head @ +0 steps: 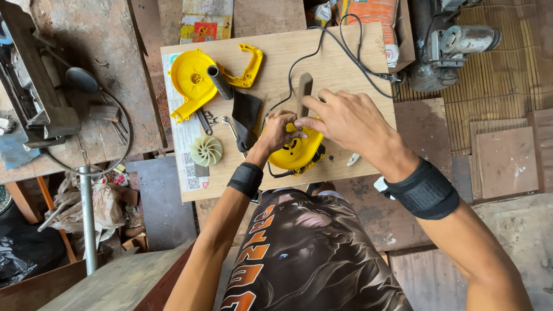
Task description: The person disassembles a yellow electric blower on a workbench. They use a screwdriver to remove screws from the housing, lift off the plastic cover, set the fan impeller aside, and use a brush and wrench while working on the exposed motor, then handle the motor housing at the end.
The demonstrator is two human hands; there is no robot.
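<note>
Both hands grip the round yellow plastic housing half [296, 151] near the surface [345, 63] edge: left hand [280, 131] clamped on its left rim, right hand [340, 118] pinching its top. It seems light, stiff, somewhat brittle; the rim gives the safest hold.

Fan wheel [205, 151] left of housing [296, 152]

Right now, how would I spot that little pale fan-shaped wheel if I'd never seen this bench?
Find the light wooden board in the middle of the workshop. Along its left edge lies a white printed paper sheet, and the fan wheel rests on that sheet's lower part, below the round yellow housing. It is the only cream-coloured, round piece with curved blades; its neighbours are yellow shells or dark metal tools.
</note>
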